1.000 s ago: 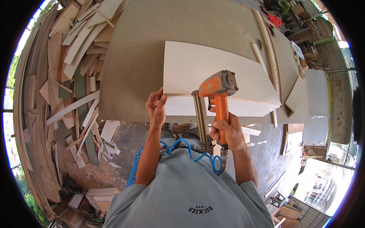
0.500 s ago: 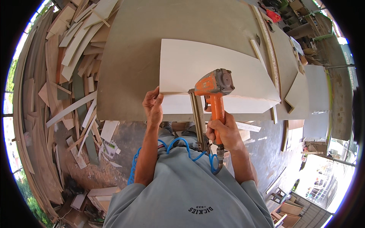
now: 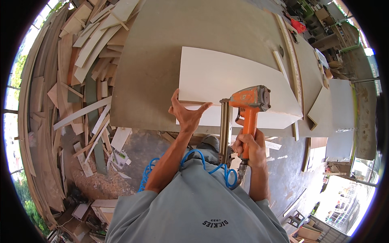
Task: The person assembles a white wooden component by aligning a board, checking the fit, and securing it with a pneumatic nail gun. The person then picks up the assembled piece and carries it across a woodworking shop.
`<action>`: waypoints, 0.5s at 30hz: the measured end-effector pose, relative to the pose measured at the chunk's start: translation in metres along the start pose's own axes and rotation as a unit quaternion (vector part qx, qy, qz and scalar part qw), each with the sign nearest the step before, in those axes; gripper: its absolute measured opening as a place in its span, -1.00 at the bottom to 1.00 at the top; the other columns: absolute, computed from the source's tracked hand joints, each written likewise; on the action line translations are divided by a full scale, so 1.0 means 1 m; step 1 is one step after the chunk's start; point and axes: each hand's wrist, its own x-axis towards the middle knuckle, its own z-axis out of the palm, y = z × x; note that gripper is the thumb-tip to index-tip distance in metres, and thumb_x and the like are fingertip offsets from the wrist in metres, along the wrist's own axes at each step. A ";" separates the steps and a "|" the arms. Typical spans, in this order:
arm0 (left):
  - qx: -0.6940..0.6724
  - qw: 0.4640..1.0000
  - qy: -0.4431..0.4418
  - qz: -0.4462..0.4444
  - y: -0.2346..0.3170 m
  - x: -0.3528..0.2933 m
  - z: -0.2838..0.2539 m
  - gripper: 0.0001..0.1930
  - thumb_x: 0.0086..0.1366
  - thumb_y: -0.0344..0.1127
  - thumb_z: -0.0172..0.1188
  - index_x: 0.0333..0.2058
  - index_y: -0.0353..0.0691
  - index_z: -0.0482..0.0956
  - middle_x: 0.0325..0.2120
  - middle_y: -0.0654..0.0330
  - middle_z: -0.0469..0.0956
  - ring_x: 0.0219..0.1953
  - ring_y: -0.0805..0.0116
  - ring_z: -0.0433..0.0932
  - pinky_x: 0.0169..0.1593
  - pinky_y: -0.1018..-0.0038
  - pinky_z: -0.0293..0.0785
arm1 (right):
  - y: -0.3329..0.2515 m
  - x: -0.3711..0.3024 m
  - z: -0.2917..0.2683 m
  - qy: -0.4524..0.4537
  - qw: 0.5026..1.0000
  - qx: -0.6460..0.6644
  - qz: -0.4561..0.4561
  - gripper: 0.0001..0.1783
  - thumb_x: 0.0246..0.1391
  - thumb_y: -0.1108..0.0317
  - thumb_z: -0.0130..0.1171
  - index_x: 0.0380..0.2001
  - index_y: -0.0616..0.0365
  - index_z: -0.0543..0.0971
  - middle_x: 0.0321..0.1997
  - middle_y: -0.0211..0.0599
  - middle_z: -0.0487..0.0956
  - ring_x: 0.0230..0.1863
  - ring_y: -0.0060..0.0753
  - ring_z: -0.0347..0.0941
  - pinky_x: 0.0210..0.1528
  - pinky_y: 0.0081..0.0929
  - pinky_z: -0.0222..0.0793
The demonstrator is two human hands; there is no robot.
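Ideally, we hold the nailer [image 3: 249, 100], our right hand [image 3: 253, 148] wrapped round its grip, square to the edge of the board [image 3: 231, 77] on the worktop [image 3: 150, 69], and our left hand [image 3: 189, 119], thumb and fingers spread at the board's corner, clear of the nose [image 3: 225, 101]; whether that nose touches, we cannot tell.

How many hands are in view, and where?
2. The left hand is spread at the near left corner of the upper white board; the right hand is wrapped around the handle of the orange nail gun. No other hands show.
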 end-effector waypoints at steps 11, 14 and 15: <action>-0.172 0.977 -0.034 0.118 -0.051 0.018 -0.013 -0.42 0.20 -0.35 0.38 0.18 -0.33 0.42 -0.22 0.13 0.61 -0.23 0.34 0.56 -0.10 0.49 0.45 | 0.006 -0.002 -0.017 -0.015 1.000 -0.008 -0.022 -0.48 0.06 0.49 0.03 0.10 0.52 0.30 -0.60 -0.29 0.42 -0.68 -0.51 0.35 -0.57 -0.50 0.31; -0.240 0.964 -0.077 0.086 -0.087 0.025 -0.025 -0.52 0.27 -0.45 0.29 0.17 -0.26 0.48 -0.24 0.22 0.61 -0.23 0.44 0.55 -0.11 0.55 0.45 | 0.005 -0.004 -0.020 -0.031 0.999 -0.015 -0.016 -0.47 0.05 0.49 0.01 0.11 0.51 0.31 -0.60 -0.29 0.41 -0.69 -0.51 0.33 -0.55 -0.47 0.33; -0.286 0.951 -0.092 0.069 -0.101 0.025 -0.027 -0.53 0.28 -0.47 0.27 0.17 -0.23 0.50 -0.23 0.24 0.61 -0.22 0.47 0.53 -0.10 0.56 0.44 | 0.005 -0.006 -0.019 -0.035 0.999 -0.021 -0.014 -0.46 0.04 0.49 0.00 0.12 0.52 0.32 -0.61 -0.27 0.42 -0.71 -0.50 0.32 -0.55 -0.45 0.34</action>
